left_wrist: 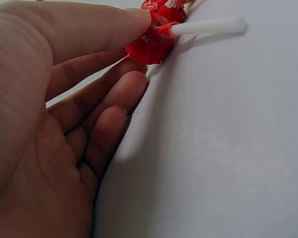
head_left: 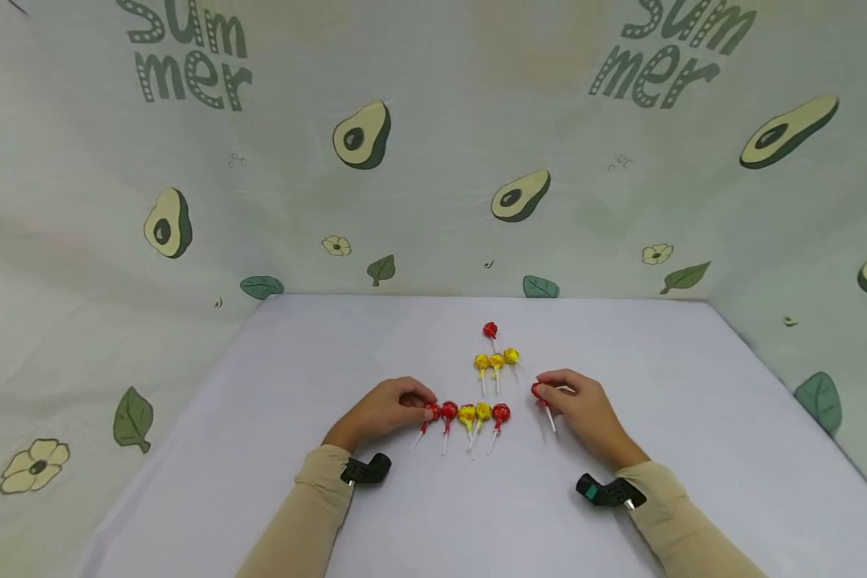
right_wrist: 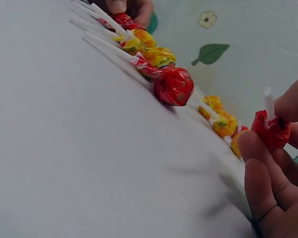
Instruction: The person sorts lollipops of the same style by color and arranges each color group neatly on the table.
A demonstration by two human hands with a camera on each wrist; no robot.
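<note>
At the left end of a near row of lollipops, my left hand [head_left: 390,408] pinches a red lollipop [left_wrist: 151,49] between thumb and fingers, its white stick pointing toward me. Beside it in the row lie another red lollipop [head_left: 449,410], two yellow ones [head_left: 482,412] and a red one [right_wrist: 174,86] at the right end. My right hand [head_left: 581,408] holds a further red lollipop [right_wrist: 271,130] by its wrapped head, right of the row. Its stick [head_left: 551,420] hangs downward in the head view, and it looks raised off the table.
Farther back lie three yellow lollipops [head_left: 496,361] side by side, with one red lollipop [head_left: 490,330] behind them. A white cloth covers the table [head_left: 376,337]. A printed curtain [head_left: 433,233] with avocados and leaves stands along the back and sides.
</note>
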